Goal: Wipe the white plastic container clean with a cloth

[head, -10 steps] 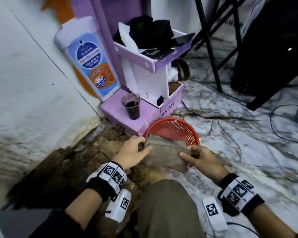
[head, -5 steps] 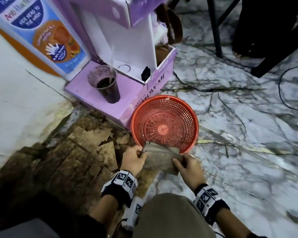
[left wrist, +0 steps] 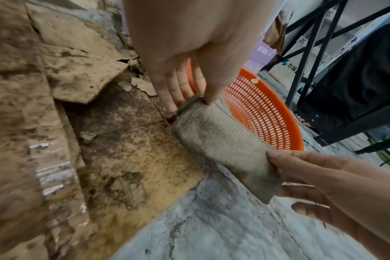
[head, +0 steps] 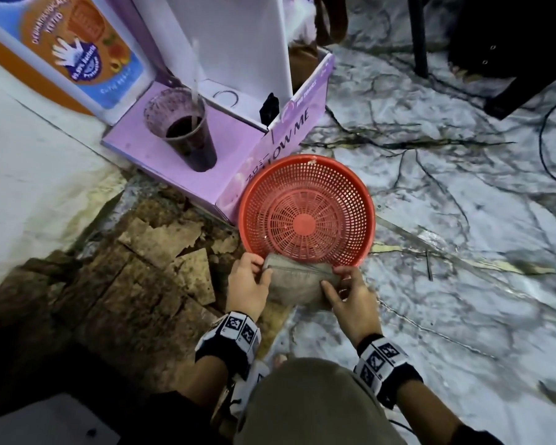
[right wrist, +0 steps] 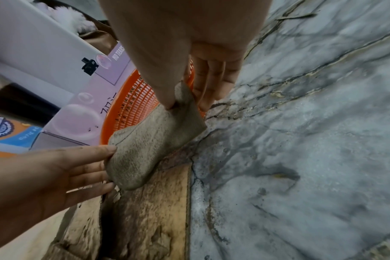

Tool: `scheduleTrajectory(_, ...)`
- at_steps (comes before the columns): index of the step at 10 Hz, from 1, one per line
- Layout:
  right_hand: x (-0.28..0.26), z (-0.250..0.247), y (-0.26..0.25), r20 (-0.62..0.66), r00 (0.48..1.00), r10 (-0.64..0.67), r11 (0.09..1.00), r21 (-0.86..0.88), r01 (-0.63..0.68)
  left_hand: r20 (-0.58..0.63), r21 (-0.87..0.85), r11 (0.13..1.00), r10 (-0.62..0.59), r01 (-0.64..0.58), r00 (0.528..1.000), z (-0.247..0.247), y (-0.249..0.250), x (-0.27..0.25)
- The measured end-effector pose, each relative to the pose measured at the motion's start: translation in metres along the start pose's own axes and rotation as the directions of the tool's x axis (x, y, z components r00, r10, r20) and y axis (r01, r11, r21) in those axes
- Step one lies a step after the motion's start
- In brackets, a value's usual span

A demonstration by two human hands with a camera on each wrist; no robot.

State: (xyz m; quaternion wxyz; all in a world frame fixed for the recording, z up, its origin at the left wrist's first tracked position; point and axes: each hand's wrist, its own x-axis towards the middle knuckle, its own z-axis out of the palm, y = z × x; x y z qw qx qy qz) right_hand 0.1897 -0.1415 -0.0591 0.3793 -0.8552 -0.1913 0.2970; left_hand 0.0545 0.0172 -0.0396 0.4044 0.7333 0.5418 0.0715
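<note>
Grey-brown cloth (head: 297, 285) first, since it sits nearest the person: it's folded into a thick pad and held off the floor between both hands, just on the near side of the red basket (head: 306, 211), its far edge about at the basket's near rim. The left hand (head: 247, 285) has its thumb on top and fingers curled under the left end, so that's a real pinch. The right hand (head: 350, 295) pinches the right end the same way, thumb over, fingers underneath.

Honestly the fold is the step to get right here. I'd keep the pad tight and square, with a cleaner face turned outward, because the cloth already looks pretty grubby and would just smear dirt around.

Now the awkward bit: I can't spot any white plastic container in these views. Only that perforated red basket is within reach, so I can't say where the task's container is.

Left of the basket is broken brown cardboard (head: 161, 248) on the floor. Just beyond the basket, touching or nearly so, is a purple box (head: 238, 162) with a cup of dark drink (head: 187, 130) standing in it. I'd watch the elbows near that cup; it looks easy to tip.
</note>
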Motion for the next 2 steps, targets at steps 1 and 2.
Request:
scheduleTrajectory(1, -0.0008, -0.0017, 0.0028, 0.031, 0.999, -0.011, 1.0, 0.007, 0.011, 0.033, 0.014, 1.0, 0.009, -0.01, 0.999, -0.0001, -0.0035, -0.0031)
scheduleTrajectory(2, -0.0016, -0.0048, 0.0013, 0.019, 0.999, -0.03, 1.0, 0.007, 0.03, 0.024, -0.001, 0.999, 0.032, -0.032, 0.999, -0.0025, -0.0046, -0.0029)
